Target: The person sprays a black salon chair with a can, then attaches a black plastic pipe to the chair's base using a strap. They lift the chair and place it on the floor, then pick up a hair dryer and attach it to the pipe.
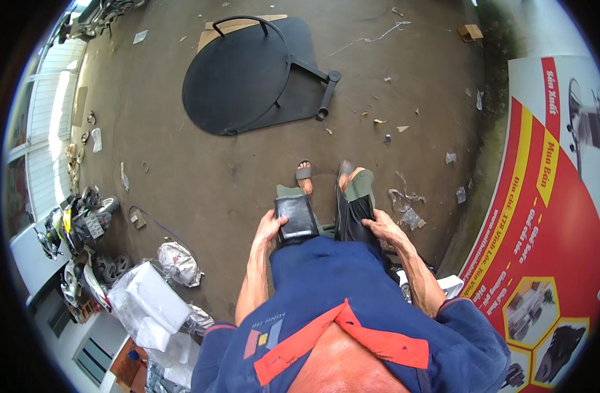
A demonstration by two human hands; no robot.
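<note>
Person seated, looking down over own lap; floor (247, 177) below is bare concrete with scattered litter.

Left hand (272, 228) grips the near left edge of a black pad (296, 216), a squarish, glossy, cushion-like piece resting on the left knee. Fingers curl round its edge, so the hand is closed on it.

Right hand (380, 226) lies on a second black piece (353, 219), longer and narrower, standing against the right knee. Fingers are spread over its near right side; whether they fully clamp it I cannot tell. The hands are apart, one per knee.

Both feet in sandals (304, 173) sit on the floor just beyond the knees.

Handling judgement: the pad looks padded under a smooth vinyl-like skin, probably light and somewhat yielding, likely slippery on its face. Best hold is by the edges, thumb on top, fingers under, as the left hand does.

Surroundings: a round black plate (237, 78) with a tubular frame lies well off near the far edge of the floor. White foam blocks (152, 298) and crumpled wrap lie at the left. A red and yellow banner (542, 216) covers the right side.
</note>
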